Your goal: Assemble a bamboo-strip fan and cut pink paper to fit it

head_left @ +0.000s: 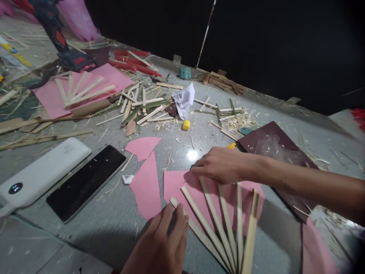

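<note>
A hand fan of pale wooden strips (216, 224) lies spread in front of me, its strips converging at the bottom edge of the view. Pink paper (196, 182) lies beneath the upper part of the strips. My left hand (162, 239) is at the leftmost strip, its fingers closed about the strip near the tip. Across the paper's far edge reaches my right hand (218, 165), fingers bent together on the paper above the strip tips; its fingertips are partly hidden. Left of the fan lie torn pink paper scraps (148, 182).
A phone (87, 182) and a white power bank (45, 171) lie at left, with a white earbud (127, 179) nearby. Behind are wood offcuts (142, 108), another fan (82, 89), a cordless drill (71, 57) and a yellow cap (186, 125). A dark board (276, 140) lies right.
</note>
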### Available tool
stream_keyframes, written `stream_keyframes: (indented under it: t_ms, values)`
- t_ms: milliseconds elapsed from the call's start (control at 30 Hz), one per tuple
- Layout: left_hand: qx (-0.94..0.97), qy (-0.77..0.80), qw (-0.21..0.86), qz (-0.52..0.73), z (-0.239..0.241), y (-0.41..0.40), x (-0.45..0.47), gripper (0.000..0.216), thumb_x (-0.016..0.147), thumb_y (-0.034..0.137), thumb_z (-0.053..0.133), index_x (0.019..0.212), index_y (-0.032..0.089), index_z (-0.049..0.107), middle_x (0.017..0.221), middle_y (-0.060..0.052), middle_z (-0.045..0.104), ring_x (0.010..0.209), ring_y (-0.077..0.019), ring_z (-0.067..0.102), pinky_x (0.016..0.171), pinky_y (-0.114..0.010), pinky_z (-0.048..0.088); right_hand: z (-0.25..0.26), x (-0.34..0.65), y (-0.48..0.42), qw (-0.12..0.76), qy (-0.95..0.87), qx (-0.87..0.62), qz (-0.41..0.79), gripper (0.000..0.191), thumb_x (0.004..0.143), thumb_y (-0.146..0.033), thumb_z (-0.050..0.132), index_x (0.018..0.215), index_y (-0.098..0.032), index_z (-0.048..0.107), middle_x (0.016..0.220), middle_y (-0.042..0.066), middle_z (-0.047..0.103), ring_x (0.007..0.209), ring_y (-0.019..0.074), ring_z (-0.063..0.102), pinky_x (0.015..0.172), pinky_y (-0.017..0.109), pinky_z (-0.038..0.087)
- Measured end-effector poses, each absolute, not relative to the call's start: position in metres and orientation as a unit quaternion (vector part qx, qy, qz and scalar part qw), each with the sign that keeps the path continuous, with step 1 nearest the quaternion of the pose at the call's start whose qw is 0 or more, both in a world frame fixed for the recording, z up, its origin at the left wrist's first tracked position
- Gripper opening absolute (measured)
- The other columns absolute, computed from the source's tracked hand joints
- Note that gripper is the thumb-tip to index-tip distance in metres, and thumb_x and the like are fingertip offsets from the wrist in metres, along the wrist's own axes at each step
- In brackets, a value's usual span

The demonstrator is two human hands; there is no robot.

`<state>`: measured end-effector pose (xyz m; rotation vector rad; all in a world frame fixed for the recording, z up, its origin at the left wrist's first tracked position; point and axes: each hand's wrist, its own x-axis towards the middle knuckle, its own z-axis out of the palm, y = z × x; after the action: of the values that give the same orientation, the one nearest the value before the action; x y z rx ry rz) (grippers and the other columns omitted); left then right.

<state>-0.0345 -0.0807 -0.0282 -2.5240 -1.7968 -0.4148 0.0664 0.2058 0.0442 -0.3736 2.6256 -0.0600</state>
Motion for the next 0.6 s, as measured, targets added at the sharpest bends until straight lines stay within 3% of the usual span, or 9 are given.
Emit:
stream_keyframes:
  t_ms: [100, 233, 467, 600]
  values:
    - [-0.778, -0.608, -0.082, -0.135, -0.009, -0.067, -0.041, 0.071, 0.091, 0.075, 0.068, 0.120, 0.011, 0.071, 0.122, -0.016, 0.075, 0.107, -0.0350, 0.069, 0.084, -0.046, 0.061, 0.045, 0.066, 0.205, 0.243, 0.960, -0.137, -0.016, 0.026, 0.090, -0.005, 0.058, 0.111, -0.017, 0.066, 0.090, 0.005, 0.074, 0.061, 0.0159, 0.050, 0.056, 0.036, 0.012]
    - [-0.741, -0.637, -0.147, -0.152, 0.004, -0.055, -0.045, 0.060, 0.074, 0.056, 0.093, 0.113, 0.016, 0.071, 0.110, -0.008, 0.076, 0.093, -0.0299, 0.069, 0.076, -0.045, 0.063, 0.048, 0.065, 0.203, 0.244, 0.960, -0.135, -0.011, 0.024, 0.092, -0.006, 0.058, 0.111, -0.017, 0.066, 0.089, 0.004, 0.073, 0.062, 0.0160, 0.051, 0.055, 0.036, 0.013]
    - [-0.757, -0.615, -0.123, -0.184, 0.002, -0.053, -0.050, 0.047, 0.082, 0.043, 0.090, 0.113, 0.015, 0.068, 0.111, -0.010, 0.072, 0.087, -0.0265, 0.067, 0.072, -0.041, 0.060, 0.049, 0.064, 0.203, 0.248, 0.959, -0.138, -0.020, 0.023, 0.092, -0.005, 0.059, 0.110, -0.017, 0.066, 0.090, 0.004, 0.073, 0.064, 0.0162, 0.053, 0.056, 0.036, 0.014]
    - [-0.770, -0.610, -0.111, -0.150, -0.004, -0.055, -0.049, 0.043, 0.087, 0.046, 0.086, 0.113, 0.017, 0.068, 0.109, -0.006, 0.073, 0.086, -0.0258, 0.065, 0.072, -0.041, 0.056, 0.047, 0.065, 0.203, 0.246, 0.960, -0.136, -0.019, 0.024, 0.092, -0.005, 0.059, 0.112, -0.017, 0.066, 0.090, 0.004, 0.073, 0.063, 0.0162, 0.053, 0.056, 0.036, 0.014]
